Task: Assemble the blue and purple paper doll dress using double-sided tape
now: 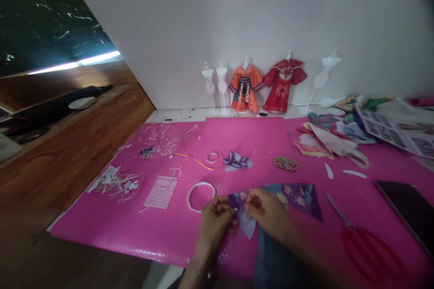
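Both hands work close together over the front of the pink table. My left hand [219, 216] pinches the left edge of a small purple patterned fabric piece [238, 198]. My right hand [266, 210] grips the same piece from the right, fingers pressed together. A pale translucent flap [246, 224] hangs below it, between the hands. Behind my right hand lies a larger purple and blue patterned fabric piece [303, 196]. To the left of my left hand is a white ring-shaped tape roll [190, 198]. Red-handled scissors [361, 239] lie to the right.
Small mannequins [222, 83], an orange doll robe [247, 88] and a red doll dress [284, 86] stand along the wall. A sheet of stick-on gems [161, 192], a bag of white scraps [115, 183], a hair clip [285, 163], fabric scraps [325, 142] and a dark phone or tablet [407, 207] lie around.
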Demonstrator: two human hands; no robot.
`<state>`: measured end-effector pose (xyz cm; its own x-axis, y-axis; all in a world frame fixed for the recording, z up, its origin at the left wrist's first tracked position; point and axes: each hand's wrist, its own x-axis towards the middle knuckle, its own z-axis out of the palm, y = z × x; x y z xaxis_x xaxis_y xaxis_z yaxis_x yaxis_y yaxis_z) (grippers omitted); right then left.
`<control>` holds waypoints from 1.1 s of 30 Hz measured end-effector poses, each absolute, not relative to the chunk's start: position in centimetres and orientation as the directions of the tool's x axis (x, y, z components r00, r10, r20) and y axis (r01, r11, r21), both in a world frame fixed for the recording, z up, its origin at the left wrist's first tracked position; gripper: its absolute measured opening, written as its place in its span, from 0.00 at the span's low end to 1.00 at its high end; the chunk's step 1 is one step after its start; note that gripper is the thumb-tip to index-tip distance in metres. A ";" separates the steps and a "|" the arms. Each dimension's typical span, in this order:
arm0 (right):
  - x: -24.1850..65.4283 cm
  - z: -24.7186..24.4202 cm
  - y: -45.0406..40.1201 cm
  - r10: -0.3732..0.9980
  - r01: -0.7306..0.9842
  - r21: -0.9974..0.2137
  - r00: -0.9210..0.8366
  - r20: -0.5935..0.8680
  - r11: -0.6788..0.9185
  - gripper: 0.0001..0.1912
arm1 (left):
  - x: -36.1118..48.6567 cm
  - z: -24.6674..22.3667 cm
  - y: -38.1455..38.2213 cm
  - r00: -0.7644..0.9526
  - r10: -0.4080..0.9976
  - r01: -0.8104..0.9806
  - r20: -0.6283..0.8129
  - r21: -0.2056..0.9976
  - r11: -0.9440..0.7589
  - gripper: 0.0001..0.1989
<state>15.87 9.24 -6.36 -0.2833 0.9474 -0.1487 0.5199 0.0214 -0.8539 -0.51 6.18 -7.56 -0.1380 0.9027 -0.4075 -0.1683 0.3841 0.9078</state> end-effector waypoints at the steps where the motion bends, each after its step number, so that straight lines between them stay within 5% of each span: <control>1: 15.8 -6.3 9.0 0.945 0.515 -0.857 -0.288 -0.153 0.019 0.06 | -0.5 -7.5 6.2 -0.139 0.904 -0.165 -0.403 0.910 0.380 0.15; 25: 15.1 -5.8 6.8 0.946 0.600 -0.794 -0.302 -0.118 0.093 0.07 | 0.2 -9.7 6.5 -0.210 0.935 -0.084 -0.286 0.958 0.274 0.11; 33: 17.8 -7.4 5.5 0.944 0.558 -0.827 -0.303 -0.132 0.063 0.06 | 0.1 -8.6 5.9 -0.270 0.941 0.080 -0.205 0.969 0.235 0.08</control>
